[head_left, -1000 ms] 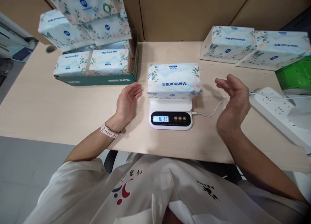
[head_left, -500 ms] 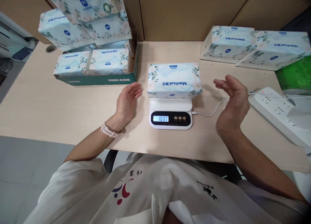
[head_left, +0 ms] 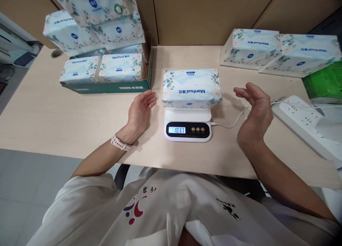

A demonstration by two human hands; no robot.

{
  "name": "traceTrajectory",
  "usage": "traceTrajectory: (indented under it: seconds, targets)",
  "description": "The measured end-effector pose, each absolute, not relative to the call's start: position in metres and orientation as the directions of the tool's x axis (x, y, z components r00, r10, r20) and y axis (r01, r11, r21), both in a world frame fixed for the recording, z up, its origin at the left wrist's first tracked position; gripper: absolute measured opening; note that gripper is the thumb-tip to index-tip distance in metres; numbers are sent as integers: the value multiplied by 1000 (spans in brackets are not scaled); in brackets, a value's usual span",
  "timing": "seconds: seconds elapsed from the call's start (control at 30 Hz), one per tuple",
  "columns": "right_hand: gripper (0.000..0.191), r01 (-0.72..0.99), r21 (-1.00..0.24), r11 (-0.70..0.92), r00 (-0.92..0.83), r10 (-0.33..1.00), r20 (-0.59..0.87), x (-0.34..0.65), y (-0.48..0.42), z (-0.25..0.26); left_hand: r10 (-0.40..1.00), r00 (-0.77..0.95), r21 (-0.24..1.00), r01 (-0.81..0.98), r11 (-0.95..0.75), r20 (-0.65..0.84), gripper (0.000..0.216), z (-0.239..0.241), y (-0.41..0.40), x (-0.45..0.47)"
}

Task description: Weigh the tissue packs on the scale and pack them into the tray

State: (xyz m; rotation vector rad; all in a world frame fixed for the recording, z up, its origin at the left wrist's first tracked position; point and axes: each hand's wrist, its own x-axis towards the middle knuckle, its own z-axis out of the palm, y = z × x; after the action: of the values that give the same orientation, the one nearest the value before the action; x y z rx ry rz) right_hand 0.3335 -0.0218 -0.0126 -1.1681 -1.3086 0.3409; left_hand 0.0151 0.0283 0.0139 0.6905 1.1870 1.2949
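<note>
A pale blue flowered tissue pack (head_left: 191,88) lies on a small white kitchen scale (head_left: 187,126) whose lit display reads 103.7. My left hand (head_left: 139,111) rests on the table just left of the pack, palm up, fingers spread, holding nothing. My right hand (head_left: 255,112) hovers to the right of the pack, edge-on, fingers stretched toward it, empty and a short gap away. A white watch band sits on my left wrist.
A green carton (head_left: 107,86) at the back left holds several more tissue packs, stacked high. Two further packs (head_left: 251,46) lie at the back right. A white power strip (head_left: 304,125) and the scale's white cable (head_left: 232,123) lie to the right. Brown partition walls stand behind the table.
My right hand has drifted slightly left toward the pack. The left hand, the pack and the scale reading are unchanged.
</note>
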Motion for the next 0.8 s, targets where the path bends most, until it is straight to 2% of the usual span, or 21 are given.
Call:
traceTrajectory:
  seconds: [0.2, 0.8]
  targets:
    - [57, 396, -834, 385, 348, 777, 524, 329, -23, -10, 951, -147, 916, -342, 210, -273, 24, 14, 28, 16]
    - [62, 426, -837, 344, 258, 840, 477, 332, -26, -13, 948, -156, 919, -331, 215, -278, 25, 13, 29, 16]
